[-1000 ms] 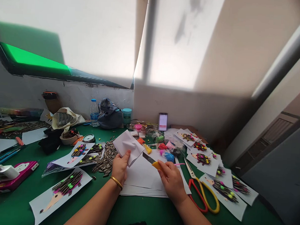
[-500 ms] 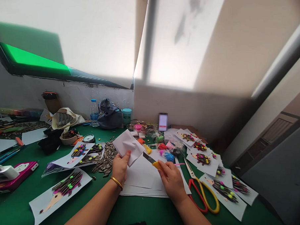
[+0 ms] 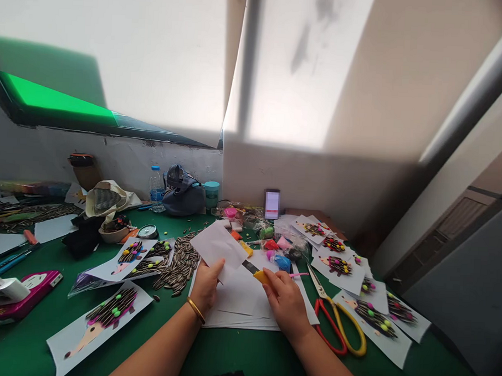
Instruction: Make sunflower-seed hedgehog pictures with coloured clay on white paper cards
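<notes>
My left hand [image 3: 206, 286], with a gold bangle at the wrist, grips a folded white paper [image 3: 221, 245] tilted up above the table. A utility knife [image 3: 260, 275] with a yellow handle is held in my right hand [image 3: 285, 300], fingers closed round it. Its dark blade points left and meets the right edge of the folded paper. Under both hands lies a stack of white sheets [image 3: 241, 319]. Scissors [image 3: 327, 302] with one red and one yellow handle lie open just right of my right hand.
Striped seeds [image 3: 180, 265] are heaped left of the stack. Hedgehog cards [image 3: 104, 320] lie at left, more cards [image 3: 378, 321] at right. Coloured clay packets [image 3: 281, 261] sit behind the sheets. A phone [image 3: 272, 204] stands by the wall, and a pink power strip [image 3: 21, 297] is far left.
The folded paper has turned and opened out slightly, and my left hand has shifted a little to the right. The knife blade now touches the paper's edge.
</notes>
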Action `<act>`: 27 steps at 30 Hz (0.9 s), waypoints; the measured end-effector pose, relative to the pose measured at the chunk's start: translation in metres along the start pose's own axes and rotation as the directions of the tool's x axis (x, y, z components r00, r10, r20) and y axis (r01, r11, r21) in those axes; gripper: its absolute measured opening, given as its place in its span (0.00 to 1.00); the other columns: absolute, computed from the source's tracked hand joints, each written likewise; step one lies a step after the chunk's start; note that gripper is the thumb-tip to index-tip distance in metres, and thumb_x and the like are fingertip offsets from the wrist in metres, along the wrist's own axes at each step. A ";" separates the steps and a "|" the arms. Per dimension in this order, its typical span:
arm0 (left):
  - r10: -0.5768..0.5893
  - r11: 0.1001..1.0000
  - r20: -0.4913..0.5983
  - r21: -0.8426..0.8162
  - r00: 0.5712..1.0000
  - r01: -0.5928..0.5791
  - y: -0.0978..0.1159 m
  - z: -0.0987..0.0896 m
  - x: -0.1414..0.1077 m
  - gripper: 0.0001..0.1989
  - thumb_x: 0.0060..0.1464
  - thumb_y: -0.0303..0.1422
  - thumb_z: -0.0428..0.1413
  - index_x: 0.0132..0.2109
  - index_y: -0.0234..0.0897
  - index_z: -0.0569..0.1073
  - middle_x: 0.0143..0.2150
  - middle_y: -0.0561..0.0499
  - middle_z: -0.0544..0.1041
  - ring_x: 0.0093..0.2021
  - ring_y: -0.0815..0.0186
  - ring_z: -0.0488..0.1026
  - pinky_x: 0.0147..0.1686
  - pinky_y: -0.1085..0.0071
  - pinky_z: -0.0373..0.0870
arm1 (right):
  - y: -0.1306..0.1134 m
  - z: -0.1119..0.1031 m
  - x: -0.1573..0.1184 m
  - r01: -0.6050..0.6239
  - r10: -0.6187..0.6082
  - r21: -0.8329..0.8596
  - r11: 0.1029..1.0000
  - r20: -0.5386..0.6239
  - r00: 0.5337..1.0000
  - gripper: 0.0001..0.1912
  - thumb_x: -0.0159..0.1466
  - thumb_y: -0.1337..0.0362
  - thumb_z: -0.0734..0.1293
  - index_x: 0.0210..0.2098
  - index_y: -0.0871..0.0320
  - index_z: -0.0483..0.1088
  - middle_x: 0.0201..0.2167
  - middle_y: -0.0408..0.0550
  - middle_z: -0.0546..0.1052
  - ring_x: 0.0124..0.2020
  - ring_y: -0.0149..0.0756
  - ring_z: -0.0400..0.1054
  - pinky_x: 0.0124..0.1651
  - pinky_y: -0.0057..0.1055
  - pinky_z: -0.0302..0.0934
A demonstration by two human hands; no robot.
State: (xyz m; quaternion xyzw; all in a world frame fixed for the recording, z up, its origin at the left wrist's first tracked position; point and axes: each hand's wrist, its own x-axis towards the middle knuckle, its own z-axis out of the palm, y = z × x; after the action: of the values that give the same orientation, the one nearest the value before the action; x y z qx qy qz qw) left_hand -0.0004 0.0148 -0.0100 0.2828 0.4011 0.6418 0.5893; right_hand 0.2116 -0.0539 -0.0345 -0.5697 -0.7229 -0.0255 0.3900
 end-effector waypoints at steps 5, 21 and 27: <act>-0.058 0.995 0.019 -0.076 0.998 0.060 0.000 -0.001 0.001 0.24 0.46 0.27 0.65 0.52 0.40 0.73 0.45 0.46 0.81 0.37 0.61 0.80 0.36 0.68 0.76 | 0.001 -0.002 0.001 -0.025 0.025 0.006 1.000 -0.030 0.999 0.21 0.71 0.53 0.56 0.58 0.52 0.69 0.41 0.52 0.74 0.39 0.40 0.71 0.42 0.36 0.68; 0.023 0.998 0.032 -0.065 0.999 -0.021 -0.001 0.002 0.001 0.28 0.40 0.25 0.69 0.51 0.38 0.73 0.41 0.47 0.83 0.42 0.58 0.80 0.42 0.65 0.77 | 0.003 0.001 0.001 -0.041 0.041 0.016 0.999 -0.011 0.999 0.19 0.70 0.55 0.59 0.57 0.53 0.69 0.41 0.52 0.74 0.39 0.40 0.71 0.43 0.35 0.67; 0.002 0.997 -0.008 -0.074 1.000 -0.002 -0.003 0.000 0.003 0.21 0.49 0.27 0.64 0.51 0.38 0.73 0.41 0.46 0.83 0.40 0.60 0.81 0.40 0.66 0.78 | 0.001 0.000 0.001 -0.062 0.062 0.010 0.998 0.021 0.998 0.20 0.70 0.54 0.58 0.57 0.54 0.69 0.42 0.52 0.74 0.40 0.41 0.71 0.44 0.36 0.68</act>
State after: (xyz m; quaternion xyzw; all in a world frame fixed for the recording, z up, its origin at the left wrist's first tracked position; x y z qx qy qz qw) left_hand 0.0010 0.0174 -0.0131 0.2585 0.3793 0.6579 0.5970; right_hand 0.2123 -0.0528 -0.0347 -0.5902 -0.7090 -0.0038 0.3860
